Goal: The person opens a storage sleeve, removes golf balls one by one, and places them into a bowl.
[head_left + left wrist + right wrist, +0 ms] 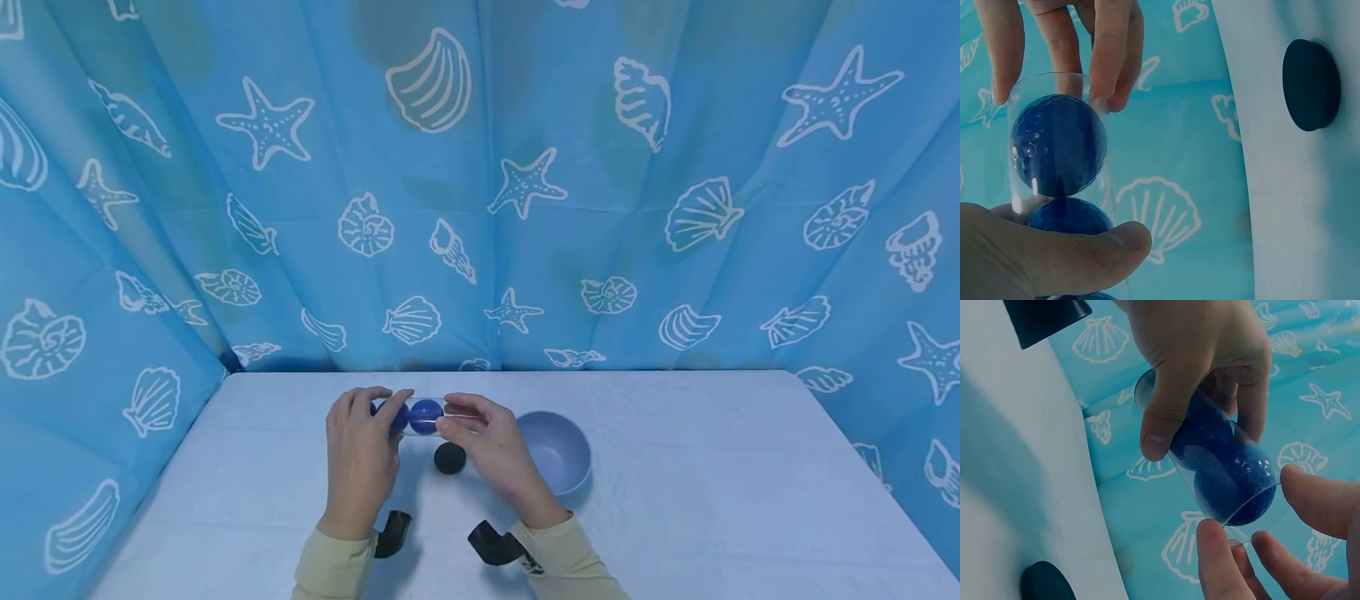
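Observation:
A clear cylindrical container [1019,200] lies level between both hands in the head view, with blue dimpled balls [426,417] in a row inside it. My left hand [362,458] grips its left part, the thumb across one side and fingers round the other. At the right end, my right hand [491,442] holds the rim between thumb and fingers. That end is uncovered in the right wrist view, and the nearest ball [1235,487] sits a little inside the rim. On the table below, a round black lid [450,458] lies near the right hand's fingers.
A lavender bowl [555,452] stands just right of the right hand, partly behind its wrist. White cloth covers the table [712,475]. A blue curtain [480,183] with white shells and starfish closes off the back and sides. Black camera mounts [495,543] stick out from the wrists.

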Action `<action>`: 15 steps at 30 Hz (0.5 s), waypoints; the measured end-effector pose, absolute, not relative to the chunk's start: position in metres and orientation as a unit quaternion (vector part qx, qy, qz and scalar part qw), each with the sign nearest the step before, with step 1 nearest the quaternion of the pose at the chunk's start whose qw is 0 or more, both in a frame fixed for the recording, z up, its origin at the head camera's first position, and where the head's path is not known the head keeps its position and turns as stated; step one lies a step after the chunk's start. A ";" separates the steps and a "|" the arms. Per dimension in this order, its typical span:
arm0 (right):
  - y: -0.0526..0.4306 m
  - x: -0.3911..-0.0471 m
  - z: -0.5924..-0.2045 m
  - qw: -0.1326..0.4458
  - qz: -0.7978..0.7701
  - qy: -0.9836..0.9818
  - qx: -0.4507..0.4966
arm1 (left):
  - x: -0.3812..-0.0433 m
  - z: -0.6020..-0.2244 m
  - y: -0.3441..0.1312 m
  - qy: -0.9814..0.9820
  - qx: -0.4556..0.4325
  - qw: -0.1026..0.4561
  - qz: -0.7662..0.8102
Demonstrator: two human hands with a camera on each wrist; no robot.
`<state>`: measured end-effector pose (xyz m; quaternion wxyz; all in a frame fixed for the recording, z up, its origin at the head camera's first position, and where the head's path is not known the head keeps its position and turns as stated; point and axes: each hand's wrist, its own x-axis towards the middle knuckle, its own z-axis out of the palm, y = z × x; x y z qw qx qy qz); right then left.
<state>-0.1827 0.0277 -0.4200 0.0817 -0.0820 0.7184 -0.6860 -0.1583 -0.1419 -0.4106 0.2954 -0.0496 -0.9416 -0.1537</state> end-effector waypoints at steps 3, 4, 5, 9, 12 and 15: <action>0.029 -0.183 -0.420 0.102 -0.705 0.698 -0.079 | -0.158 -0.409 -0.141 -0.943 -0.047 0.296 -0.143; 0.029 -0.184 -0.420 0.108 -0.711 0.691 -0.080 | -0.158 -0.408 -0.141 -0.944 -0.047 0.296 -0.140; 0.030 -0.184 -0.420 0.112 -0.715 0.685 -0.081 | -0.158 -0.408 -0.141 -0.944 -0.046 0.296 -0.136; 0.030 -0.184 -0.420 0.126 -0.734 0.661 -0.087 | -0.157 -0.406 -0.140 -0.944 -0.046 0.301 -0.125; 0.030 -0.184 -0.420 0.128 -0.738 0.657 -0.089 | -0.156 -0.406 -0.140 -0.944 -0.047 0.305 -0.121; 0.030 -0.183 -0.419 0.130 -0.740 0.654 -0.086 | -0.156 -0.405 -0.140 -0.943 -0.048 0.306 -0.120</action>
